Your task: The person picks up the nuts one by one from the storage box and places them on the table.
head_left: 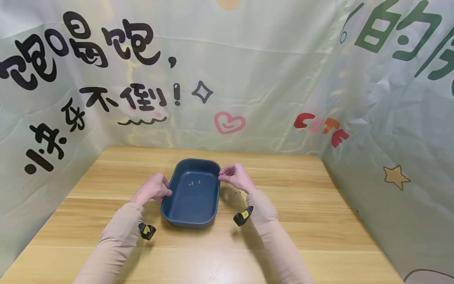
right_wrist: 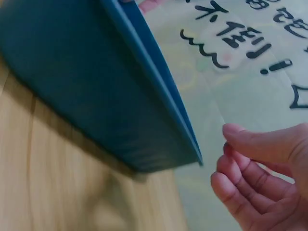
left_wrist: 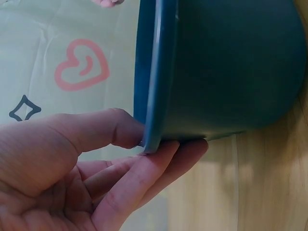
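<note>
A deep blue rectangular basin (head_left: 191, 221) stands on the wooden table. My left hand (head_left: 153, 189) grips its left rim, the thumb over the lip and the fingers against the outer wall, as the left wrist view shows. At the far right corner, my right hand (head_left: 237, 177) is close to the rim; in the right wrist view this hand (right_wrist: 264, 178) is apart from the wall, thumb against curled index finger. A tiny dark thing (right_wrist: 226, 144) appears pinched there, mostly hidden. Small shiny pieces (head_left: 192, 183) lie on the basin's floor, too small to identify.
More tiny shiny pieces (head_left: 236, 193) lie on the table (head_left: 301, 232), right of the basin beside my right wrist. A printed cloth (head_left: 262, 90) walls off the back and both sides. Black camera units (head_left: 242, 216) hang at both wrists.
</note>
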The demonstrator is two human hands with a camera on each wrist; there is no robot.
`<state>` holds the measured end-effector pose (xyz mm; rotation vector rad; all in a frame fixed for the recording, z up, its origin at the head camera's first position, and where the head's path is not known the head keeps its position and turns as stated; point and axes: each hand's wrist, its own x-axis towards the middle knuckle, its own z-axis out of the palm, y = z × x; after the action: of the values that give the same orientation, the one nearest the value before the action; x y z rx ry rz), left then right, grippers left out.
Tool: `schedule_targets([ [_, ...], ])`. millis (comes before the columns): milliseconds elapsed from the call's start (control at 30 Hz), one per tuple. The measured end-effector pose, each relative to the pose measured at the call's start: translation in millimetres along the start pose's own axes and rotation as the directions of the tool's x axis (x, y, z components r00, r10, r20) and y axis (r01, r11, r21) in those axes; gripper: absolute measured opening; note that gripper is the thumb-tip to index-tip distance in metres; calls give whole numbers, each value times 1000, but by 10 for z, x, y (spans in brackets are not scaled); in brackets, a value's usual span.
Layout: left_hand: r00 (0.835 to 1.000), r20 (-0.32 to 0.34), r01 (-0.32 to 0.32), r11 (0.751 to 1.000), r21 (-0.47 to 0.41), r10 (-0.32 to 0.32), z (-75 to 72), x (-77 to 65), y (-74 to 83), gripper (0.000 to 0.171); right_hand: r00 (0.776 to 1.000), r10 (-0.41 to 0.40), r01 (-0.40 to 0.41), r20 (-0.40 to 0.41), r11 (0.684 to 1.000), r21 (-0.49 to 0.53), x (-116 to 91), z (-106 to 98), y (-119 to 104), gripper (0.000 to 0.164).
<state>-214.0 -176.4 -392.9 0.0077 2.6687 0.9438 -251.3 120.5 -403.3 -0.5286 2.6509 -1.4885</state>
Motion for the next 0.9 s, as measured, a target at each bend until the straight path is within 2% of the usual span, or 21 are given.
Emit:
schedule_targets([
  [167,1000,2,-7,1000,-29,7,5,14,-28,33,997,-16,20,-81,998,56,-126,-116,221,15],
  [267,1000,-1,-9,998,-61,9,12,12,-47,33,992,6,5,-129,997,82,-210,-173,375,16],
  [567,1000,-5,-22,992,-124,21,25,-15,-95,36,973,126,-123,-191,992,28,-377,-231,824,16],
  [733,1000,6,-23,985,-171,25,20,-32,-115,36,966,162,-161,-202,987,21,-432,-230,937,14],
  [900,1000,15,-21,975,-221,24,23,-48,-123,36,962,148,-149,-230,989,13,-459,-213,1004,12],
])
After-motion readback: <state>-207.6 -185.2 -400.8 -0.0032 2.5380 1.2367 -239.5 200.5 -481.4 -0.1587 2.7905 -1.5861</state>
